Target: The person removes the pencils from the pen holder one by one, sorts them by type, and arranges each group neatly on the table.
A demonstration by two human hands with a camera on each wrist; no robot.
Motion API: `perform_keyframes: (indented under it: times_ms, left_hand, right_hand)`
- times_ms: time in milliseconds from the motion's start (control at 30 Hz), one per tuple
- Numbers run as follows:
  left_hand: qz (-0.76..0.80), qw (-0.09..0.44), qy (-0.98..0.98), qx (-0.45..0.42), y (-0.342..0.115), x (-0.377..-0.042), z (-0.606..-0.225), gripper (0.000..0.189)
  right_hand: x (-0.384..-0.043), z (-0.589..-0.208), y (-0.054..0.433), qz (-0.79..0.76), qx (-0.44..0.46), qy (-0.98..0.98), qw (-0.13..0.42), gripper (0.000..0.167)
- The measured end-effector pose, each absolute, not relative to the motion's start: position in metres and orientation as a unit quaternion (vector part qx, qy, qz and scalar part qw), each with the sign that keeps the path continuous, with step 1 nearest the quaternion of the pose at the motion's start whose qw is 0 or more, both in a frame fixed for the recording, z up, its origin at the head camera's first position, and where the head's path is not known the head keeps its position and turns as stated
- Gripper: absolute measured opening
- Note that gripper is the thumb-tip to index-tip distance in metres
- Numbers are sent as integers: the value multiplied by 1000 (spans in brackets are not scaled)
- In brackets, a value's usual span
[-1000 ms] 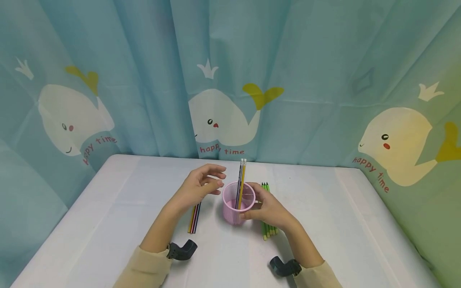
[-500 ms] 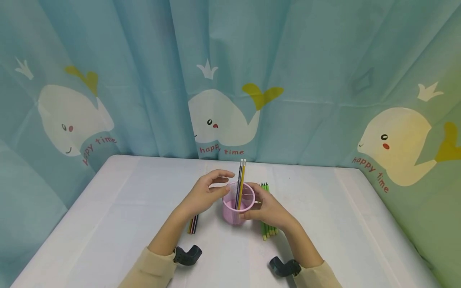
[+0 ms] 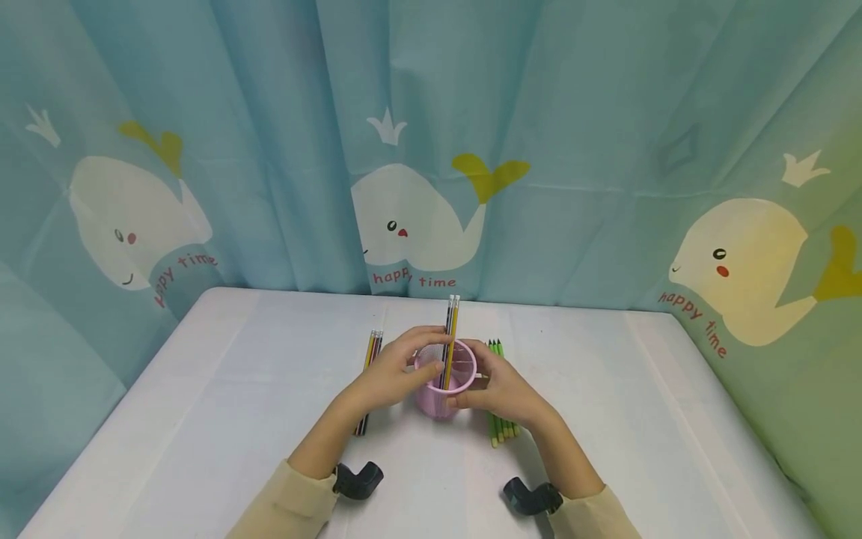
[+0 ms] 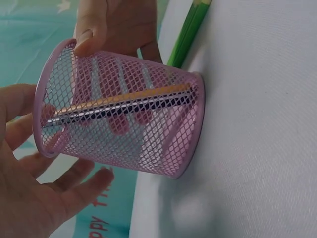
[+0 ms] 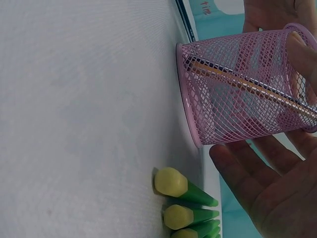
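Note:
A pink mesh pen cup stands upright on the table, holding two leaning pencils, one yellow and one dark-striped. My right hand grips the cup from the right, its thumb across the near side close to the rim and its fingers round the back. From the left, my left hand reaches over the rim; thumb and index fingertips lie right at the pencils, while its other fingers spread beside the cup in the left wrist view. I cannot tell whether they pinch the pencils.
Several green pencils lie on the white table right of the cup, partly under my right hand. Left of it lie dark striped pencils, partly covered by my left arm. A blue curtain with whales hangs behind the far edge.
My left hand has moved right, from beside the cup to over its rim at the two pencils, uncovering the tops of the striped pencils. My right hand and the cup have stayed put.

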State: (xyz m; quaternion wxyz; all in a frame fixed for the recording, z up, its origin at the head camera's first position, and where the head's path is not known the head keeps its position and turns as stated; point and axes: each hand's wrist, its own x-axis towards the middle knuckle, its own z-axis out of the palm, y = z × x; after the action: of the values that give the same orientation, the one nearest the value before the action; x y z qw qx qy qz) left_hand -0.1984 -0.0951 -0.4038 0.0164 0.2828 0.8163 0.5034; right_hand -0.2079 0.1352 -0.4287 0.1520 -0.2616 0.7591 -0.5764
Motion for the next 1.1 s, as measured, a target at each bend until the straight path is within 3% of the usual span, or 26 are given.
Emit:
perform_keyframes:
  times_ms: [1100]
  left_hand:
    - [518, -20, 816, 256, -95, -197, -396, 39]
  right_hand:
    - [-210, -430, 135, -575, -255, 763, 149, 81]
